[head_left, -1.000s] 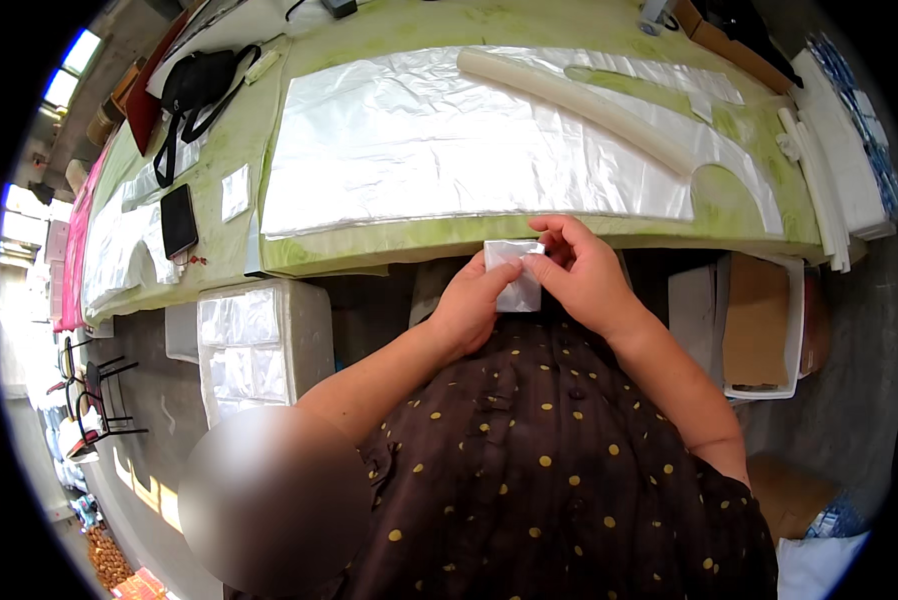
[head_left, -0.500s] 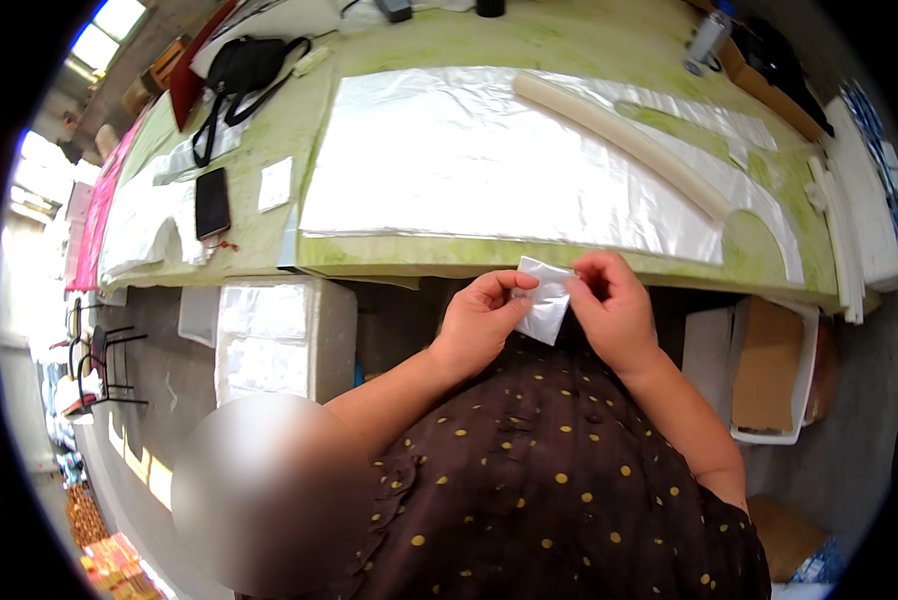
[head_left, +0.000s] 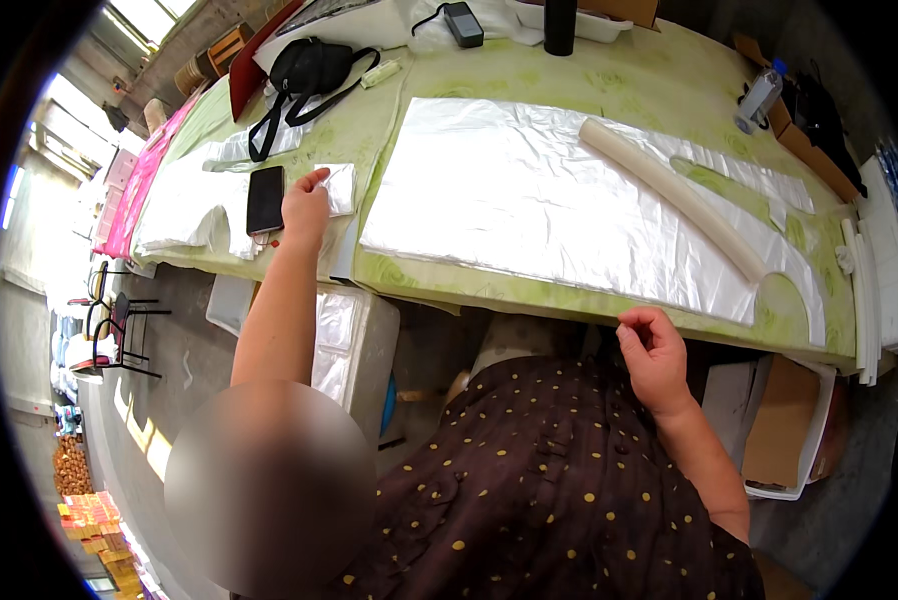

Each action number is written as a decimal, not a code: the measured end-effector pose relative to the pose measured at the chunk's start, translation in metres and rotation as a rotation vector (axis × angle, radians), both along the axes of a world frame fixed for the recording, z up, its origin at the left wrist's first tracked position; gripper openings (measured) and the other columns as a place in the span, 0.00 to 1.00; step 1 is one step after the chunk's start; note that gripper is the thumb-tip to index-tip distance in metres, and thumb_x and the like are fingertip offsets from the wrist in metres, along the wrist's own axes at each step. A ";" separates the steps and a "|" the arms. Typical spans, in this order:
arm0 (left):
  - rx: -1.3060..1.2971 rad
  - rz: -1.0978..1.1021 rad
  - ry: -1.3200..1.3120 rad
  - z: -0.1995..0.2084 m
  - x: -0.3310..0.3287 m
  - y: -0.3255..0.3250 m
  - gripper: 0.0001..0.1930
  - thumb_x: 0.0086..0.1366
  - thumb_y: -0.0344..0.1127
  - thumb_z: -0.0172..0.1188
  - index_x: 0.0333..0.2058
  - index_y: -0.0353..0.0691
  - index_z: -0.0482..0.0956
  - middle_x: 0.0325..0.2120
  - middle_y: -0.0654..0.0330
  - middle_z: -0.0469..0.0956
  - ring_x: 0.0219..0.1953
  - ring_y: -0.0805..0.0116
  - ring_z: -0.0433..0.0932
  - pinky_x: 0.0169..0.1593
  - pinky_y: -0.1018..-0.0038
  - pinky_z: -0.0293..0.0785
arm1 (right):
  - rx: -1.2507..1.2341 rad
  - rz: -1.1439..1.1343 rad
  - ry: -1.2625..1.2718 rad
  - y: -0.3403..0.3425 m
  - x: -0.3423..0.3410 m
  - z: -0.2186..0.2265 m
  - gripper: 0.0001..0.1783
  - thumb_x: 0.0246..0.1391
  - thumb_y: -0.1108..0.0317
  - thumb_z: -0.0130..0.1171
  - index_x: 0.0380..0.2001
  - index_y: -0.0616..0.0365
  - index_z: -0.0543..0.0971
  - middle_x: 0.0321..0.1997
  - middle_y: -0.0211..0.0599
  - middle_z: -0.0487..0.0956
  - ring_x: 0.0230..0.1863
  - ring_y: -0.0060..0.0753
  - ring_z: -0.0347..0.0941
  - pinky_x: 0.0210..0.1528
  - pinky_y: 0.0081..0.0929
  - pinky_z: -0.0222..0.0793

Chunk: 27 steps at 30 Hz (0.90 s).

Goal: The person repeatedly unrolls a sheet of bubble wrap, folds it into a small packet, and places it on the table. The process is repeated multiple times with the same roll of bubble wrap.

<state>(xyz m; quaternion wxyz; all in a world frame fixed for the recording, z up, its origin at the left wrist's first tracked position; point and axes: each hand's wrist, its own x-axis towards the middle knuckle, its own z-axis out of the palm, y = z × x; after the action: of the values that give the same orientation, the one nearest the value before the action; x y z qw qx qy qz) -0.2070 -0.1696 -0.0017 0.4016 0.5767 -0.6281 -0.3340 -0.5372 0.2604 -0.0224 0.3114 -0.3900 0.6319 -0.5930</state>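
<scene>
Out over the left part of the table, my left hand (head_left: 306, 208) has its fingers pinched at the edge of a small folded white plastic packet (head_left: 341, 192). Whether one packet or more lies there is hard to tell. A black phone (head_left: 265, 200) lies just left of that hand. My right hand (head_left: 656, 358) hovers by the table's front edge, fingers loosely curled, with nothing visible in them. Beyond it spreads a flat stack of white plastic sheets (head_left: 499, 190), and a long pale tube (head_left: 669, 198) rests slantwise on top.
A black bag (head_left: 309, 68) with straps sits at the far left, and a water bottle (head_left: 759, 100) stands far right. Under the table are a white foam box (head_left: 377, 345) and a bin with cardboard (head_left: 781, 425). Chairs (head_left: 119, 320) stand to the left.
My hands have parted. The left one has gone from in front of my body to the packet on the table's left; the right one stays near the edge. The view has shifted left.
</scene>
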 end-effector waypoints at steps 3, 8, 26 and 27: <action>-0.052 0.016 -0.149 -0.020 0.003 -0.012 0.20 0.63 0.32 0.56 0.53 0.41 0.83 0.48 0.52 0.83 0.45 0.63 0.81 0.51 0.69 0.74 | -0.003 -0.004 0.053 -0.001 0.000 0.003 0.07 0.63 0.77 0.60 0.44 0.61 0.79 0.37 0.22 0.77 0.35 0.12 0.70 0.39 0.15 0.68; -0.375 0.028 -0.475 -0.038 -0.016 0.006 0.18 0.65 0.43 0.59 0.53 0.52 0.83 0.69 0.48 0.66 0.71 0.48 0.61 0.73 0.58 0.55 | 0.029 -0.051 0.092 0.007 -0.008 0.009 0.06 0.63 0.77 0.61 0.43 0.60 0.79 0.35 0.22 0.77 0.34 0.12 0.69 0.39 0.15 0.67; -0.435 -0.006 -0.739 -0.055 -0.002 0.000 0.33 0.75 0.56 0.48 0.72 0.48 0.62 0.74 0.51 0.56 0.76 0.43 0.49 0.75 0.52 0.46 | 0.565 -0.200 1.004 -0.008 -0.177 0.052 0.31 0.53 0.65 0.63 0.62 0.49 0.75 0.60 0.48 0.74 0.57 0.52 0.74 0.60 0.42 0.71; -0.502 0.012 -0.721 -0.056 0.000 0.000 0.32 0.75 0.55 0.49 0.72 0.48 0.62 0.74 0.51 0.56 0.76 0.43 0.49 0.75 0.52 0.46 | 0.628 -0.189 0.975 -0.001 -0.172 0.058 0.31 0.53 0.64 0.63 0.62 0.50 0.75 0.59 0.47 0.74 0.55 0.52 0.75 0.59 0.41 0.72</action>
<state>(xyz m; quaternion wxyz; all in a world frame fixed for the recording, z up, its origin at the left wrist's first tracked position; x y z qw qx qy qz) -0.2067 -0.1699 -0.0580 0.2865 0.5447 -0.7863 0.0540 -0.7091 0.2596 0.0352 0.0314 -0.4487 0.8796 -0.1548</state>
